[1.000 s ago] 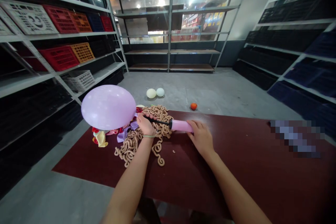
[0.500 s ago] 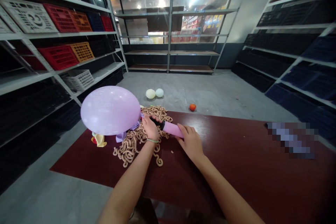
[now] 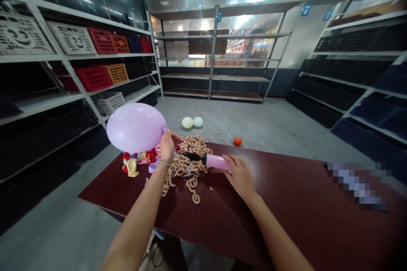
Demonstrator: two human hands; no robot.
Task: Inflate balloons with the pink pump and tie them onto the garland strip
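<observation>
My left hand (image 3: pixel 168 146) pinches the neck of an inflated purple balloon (image 3: pixel 136 127), which floats out to the left above the table. In my right hand (image 3: pixel 240 175) is a pink balloon pump (image 3: pixel 216 161), gripped by its barrel end. The pump's black nozzle end points left, apart from the balloon, over a heap of brown curly strands (image 3: pixel 190 156). Limp uninflated balloons (image 3: pixel 132 167) in yellow, red, pink and purple lie under the inflated one, partly hidden by it.
The dark red table (image 3: pixel 286 203) bears a pixelated flat item (image 3: pixel 356 186) at the right. On the floor beyond are a pale yellow balloon (image 3: pixel 187 123), a pale blue balloon (image 3: pixel 198 122) and a small orange one (image 3: pixel 237 141). Shelves with crates (image 3: pixel 93 78) stand around.
The balloon's neck has come off the pump nozzle. My left hand has moved left and up with the balloon, while my right hand keeps the pump slightly further right. The view has tilted up.
</observation>
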